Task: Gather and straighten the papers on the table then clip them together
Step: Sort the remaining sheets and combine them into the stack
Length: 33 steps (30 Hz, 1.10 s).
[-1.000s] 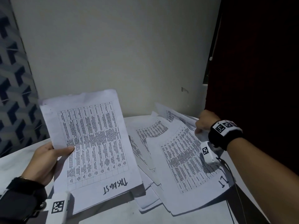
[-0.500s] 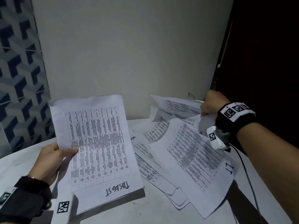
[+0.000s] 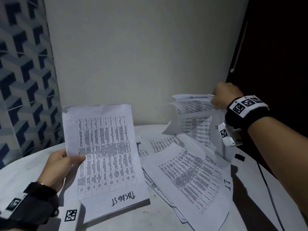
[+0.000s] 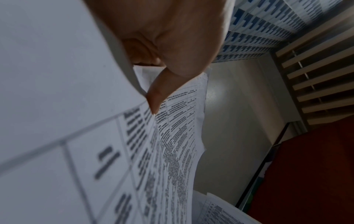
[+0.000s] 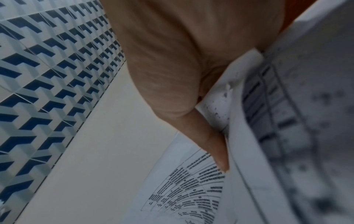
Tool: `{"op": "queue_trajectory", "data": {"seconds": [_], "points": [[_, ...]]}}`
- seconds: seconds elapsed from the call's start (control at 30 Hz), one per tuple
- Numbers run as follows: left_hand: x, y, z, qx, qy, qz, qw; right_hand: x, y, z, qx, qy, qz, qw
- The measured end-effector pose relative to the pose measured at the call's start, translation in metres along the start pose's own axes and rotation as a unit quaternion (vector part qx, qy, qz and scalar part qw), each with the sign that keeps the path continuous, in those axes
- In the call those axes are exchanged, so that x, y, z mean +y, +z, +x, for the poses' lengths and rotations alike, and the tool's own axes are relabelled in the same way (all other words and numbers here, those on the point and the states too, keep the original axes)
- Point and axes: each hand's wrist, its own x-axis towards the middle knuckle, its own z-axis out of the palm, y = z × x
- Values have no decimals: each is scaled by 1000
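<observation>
**Loose sheets, half gathered**

On the white worktop [image 3: 30,170] scattered papers [image 3: 188,174] sprawl right. The left hand [image 3: 61,165] pinches a stack [image 3: 106,157]; the right hand [image 3: 225,95] grips lifted sheets [image 3: 196,120]. Light, floppy, slippery: hold edges. A black clip [image 3: 239,157] lies far right.

Head view looks down over table [image 3: 25,172]; wrist views close along thumbs; all share papers [image 3: 106,154].

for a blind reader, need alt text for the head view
The left hand holds a stack of printed sheets upright on a white table, while the right hand lifts more sheets from a loose pile.
</observation>
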Motion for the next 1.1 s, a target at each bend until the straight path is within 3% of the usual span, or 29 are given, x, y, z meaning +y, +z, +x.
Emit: {"op": "queue_trajectory", "data": {"seconds": [0.4, 0.53, 0.63, 0.7, 0.77, 0.87, 0.97, 1.03, 1.1], "points": [[3, 2, -3, 16, -7, 12, 1000, -13, -59, 5, 186, -45, 40, 981], [8, 7, -12, 8, -12, -7, 1000, -19, -80, 3, 239, -45, 126, 962], [11, 11, -17, -10, -25, -41, 999, -21, -87, 8, 242, -19, 239, 940], [10, 16, -18, -24, -41, -66, 997, -25, -77, 12, 220, 15, 335, 916], [5, 20, -15, -31, -57, -83, 994, -32, -55, 11, 172, 53, 470, 864], [-5, 24, -10, -40, -79, -85, 992, -47, -2, -4, 10, 92, 632, 769], [-12, 29, -8, -49, -94, -74, 992, -70, 59, -40, -163, 153, 698, 680], [-13, 31, -10, -55, -96, -60, 992, -81, 100, -66, -221, 173, 695, 662], [-11, 30, -14, -58, -97, -46, 993, -83, 135, -87, -261, 168, 665, 680]]}}
